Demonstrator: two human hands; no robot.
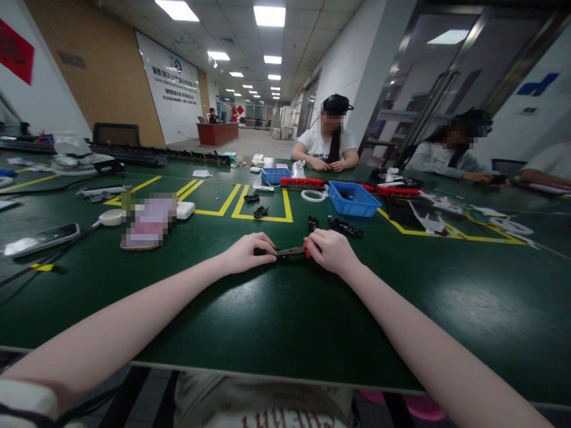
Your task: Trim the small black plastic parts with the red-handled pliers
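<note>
Over the green table (276, 321), my right hand (332, 249) is closed around the red handles of a pair of pliers (292, 252). The grey jaws point left, towards my left hand (250, 252). That hand pinches a small black part (260, 252), mostly covered by my fingers. The jaw tips meet the black part beside my left fingertips; whether they grip it I cannot tell. Just beyond my right hand lie a short black piece (313, 223) and a longer black piece (345, 226).
Black parts (261, 211) lie inside yellow tape (289, 205). A blue bin (354, 205) stands behind my right hand, near a white ring (313, 195) and red strips (303, 182). A phone (151, 223) and a grey device (42, 239) are at left. A person (328, 142) sits opposite.
</note>
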